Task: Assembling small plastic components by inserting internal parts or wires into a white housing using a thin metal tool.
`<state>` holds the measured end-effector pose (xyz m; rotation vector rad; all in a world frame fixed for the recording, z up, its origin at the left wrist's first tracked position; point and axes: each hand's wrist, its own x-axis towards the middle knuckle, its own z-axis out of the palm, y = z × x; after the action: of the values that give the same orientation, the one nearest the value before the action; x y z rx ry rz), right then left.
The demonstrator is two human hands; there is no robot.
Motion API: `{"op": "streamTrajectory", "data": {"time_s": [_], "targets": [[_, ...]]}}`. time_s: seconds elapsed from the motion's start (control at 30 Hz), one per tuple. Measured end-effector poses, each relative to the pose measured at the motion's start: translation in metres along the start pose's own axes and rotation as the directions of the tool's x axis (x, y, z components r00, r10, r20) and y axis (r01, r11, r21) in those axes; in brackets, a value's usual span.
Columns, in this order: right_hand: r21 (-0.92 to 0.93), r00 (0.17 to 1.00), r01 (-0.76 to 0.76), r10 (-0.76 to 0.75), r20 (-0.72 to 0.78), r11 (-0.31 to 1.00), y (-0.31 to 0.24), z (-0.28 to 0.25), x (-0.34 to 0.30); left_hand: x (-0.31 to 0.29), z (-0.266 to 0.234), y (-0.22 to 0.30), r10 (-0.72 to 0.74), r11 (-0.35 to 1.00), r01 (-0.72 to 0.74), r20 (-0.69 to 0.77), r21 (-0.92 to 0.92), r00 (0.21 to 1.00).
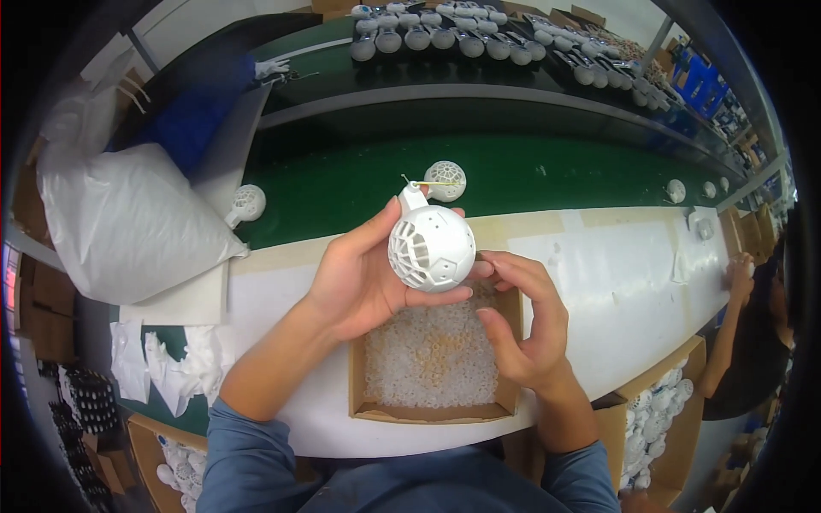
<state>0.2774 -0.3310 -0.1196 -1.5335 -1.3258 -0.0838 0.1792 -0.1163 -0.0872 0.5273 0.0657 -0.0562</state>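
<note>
My left hand (pixel 355 278) is closed around a white ball-shaped plastic housing (pixel 445 244), held above the bench. An openwork grille covers its left side, and a short neck points up from it with thin wires at the tip. Beside the housing's right side is my right hand (pixel 534 321), its thumb spread away from the curled fingers. Those fingertips are close to the shell; whether they touch it I cannot tell. Beneath both hands sits a shallow cardboard box (pixel 434 412) full of small translucent rings (pixel 432 359).
Similar housings lie on the green conveyor belt (pixel 342 184), one (pixel 445 179) just beyond my hands. A white plastic bag (pixel 150 218) bulges at left. Cartons of white parts (pixel 657 419) flank me. A co-worker's arm (pixel 727 333) reaches in at right. Rows of assembled units (pixel 445 38) fill the far shelf.
</note>
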Motion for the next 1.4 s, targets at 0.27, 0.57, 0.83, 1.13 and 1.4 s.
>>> {"op": "streamTrajectory", "data": {"time_s": [0.27,0.57,0.83,1.13,1.4], "targets": [[0.084,0.989,-0.04,0.051,-0.139,0.996,0.002,0.0,-0.005,-0.021,0.003,-0.01,0.038,0.987,-0.027,-0.069,0.158,0.997],[0.405,0.983,-0.108,0.159,-0.095,0.908,-0.007,0.009,0.0,-0.024,-0.004,-0.041,0.312,0.325,-0.434,0.338,0.84,0.888],[0.223,1.0,0.007,-0.002,-0.023,0.975,-0.005,0.002,0.003,-0.014,-0.008,-0.044,0.267,0.254,-0.509,0.446,0.822,0.854],[0.178,0.999,0.037,-0.033,-0.028,0.983,-0.014,0.001,0.002,-0.01,0.0,-0.046,0.233,0.148,-0.553,0.515,0.82,0.825],[0.185,0.999,0.041,-0.034,-0.04,0.982,-0.011,0.004,-0.003,-0.014,-0.002,-0.055,0.288,0.105,-0.528,0.483,0.843,0.827]]}}
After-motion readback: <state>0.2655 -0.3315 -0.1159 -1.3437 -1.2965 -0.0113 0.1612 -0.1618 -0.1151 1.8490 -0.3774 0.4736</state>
